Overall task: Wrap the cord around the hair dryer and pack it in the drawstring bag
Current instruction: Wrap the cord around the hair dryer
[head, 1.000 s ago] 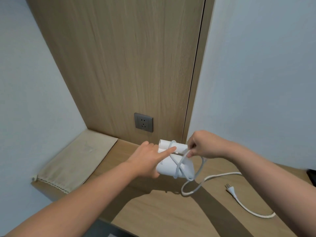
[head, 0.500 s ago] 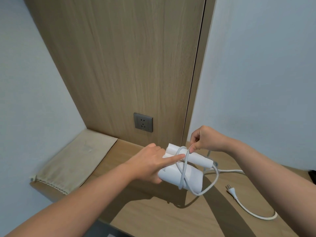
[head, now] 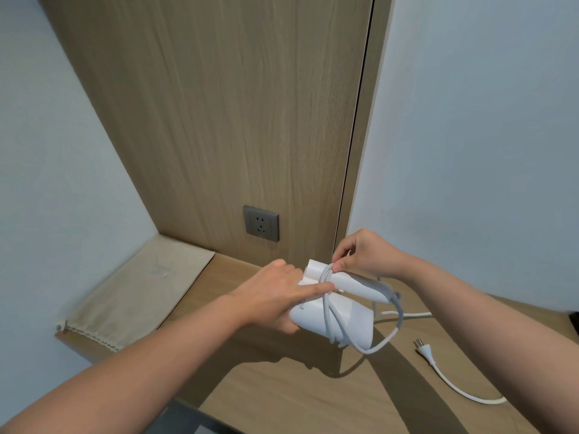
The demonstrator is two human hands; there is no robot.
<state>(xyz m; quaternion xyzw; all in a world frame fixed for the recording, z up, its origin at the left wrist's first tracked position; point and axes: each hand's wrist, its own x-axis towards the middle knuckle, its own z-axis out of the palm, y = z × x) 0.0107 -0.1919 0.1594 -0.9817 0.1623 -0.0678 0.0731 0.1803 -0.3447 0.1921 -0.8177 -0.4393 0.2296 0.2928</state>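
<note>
A white folded hair dryer (head: pixel 351 321) is held just above the wooden desk (head: pixel 297 396). My left hand (head: pixel 279 296) grips its left side, with the index finger stretched across the top onto the cord. My right hand (head: pixel 363 255) pinches the white cord (head: pixel 332 321) at the dryer's top edge. Two turns of cord run around the body and a loose loop hangs to the right. The cord's free end lies on the desk and ends in a plug (head: pixel 423 346). A beige drawstring bag (head: pixel 138 296) lies flat at the desk's left end.
A grey wall socket (head: pixel 261 223) sits in the wooden panel behind the dryer. Pale walls close in the desk on the left and right. A dark object (head: pixel 575 321) shows at the right edge. The desk's front edge runs below my left forearm.
My right hand has carried the cord up and over the dryer, adding a turn and taking in slack. The dryer has shifted slightly right and the hanging loop is smaller.
</note>
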